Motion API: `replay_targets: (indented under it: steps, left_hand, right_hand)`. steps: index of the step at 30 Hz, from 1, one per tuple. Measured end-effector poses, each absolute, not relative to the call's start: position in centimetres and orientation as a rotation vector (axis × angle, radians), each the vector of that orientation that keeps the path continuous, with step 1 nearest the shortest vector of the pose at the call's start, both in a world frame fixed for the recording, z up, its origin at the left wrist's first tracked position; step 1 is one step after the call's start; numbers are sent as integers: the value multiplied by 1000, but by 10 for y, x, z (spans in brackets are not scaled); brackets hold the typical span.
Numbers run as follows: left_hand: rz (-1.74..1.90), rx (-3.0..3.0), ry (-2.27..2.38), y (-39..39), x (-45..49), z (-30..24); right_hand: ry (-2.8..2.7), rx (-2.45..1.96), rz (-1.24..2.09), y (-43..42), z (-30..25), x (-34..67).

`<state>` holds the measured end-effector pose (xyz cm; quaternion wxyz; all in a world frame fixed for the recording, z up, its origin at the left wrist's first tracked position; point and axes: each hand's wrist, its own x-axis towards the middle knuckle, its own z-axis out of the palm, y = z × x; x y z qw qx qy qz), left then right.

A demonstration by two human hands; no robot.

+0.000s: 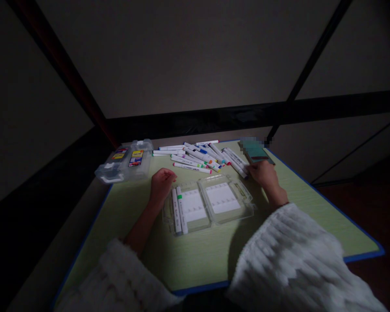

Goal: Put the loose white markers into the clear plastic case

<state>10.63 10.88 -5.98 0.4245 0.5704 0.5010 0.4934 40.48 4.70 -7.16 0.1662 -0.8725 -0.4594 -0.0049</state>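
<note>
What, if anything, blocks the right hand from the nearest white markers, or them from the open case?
Nothing visible: the right hand is at the near ends of the white markers, and only tabletop shows between them and the open case.

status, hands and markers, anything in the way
Right hand at rightmost markers. Left hand near open case, two markers inside. Other markers piled beyond. Green object behind right hand, likely not obstructing.

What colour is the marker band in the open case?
Green; the band shows best in the head view.
</note>
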Motion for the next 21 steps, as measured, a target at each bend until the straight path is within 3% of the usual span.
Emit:
replay_targets:
  steps: [21]
  left_hand:
    - [1178,1475,1224,108,107,-62]
  right_hand:
    - [-1393,-2517,19,47,-68,399]
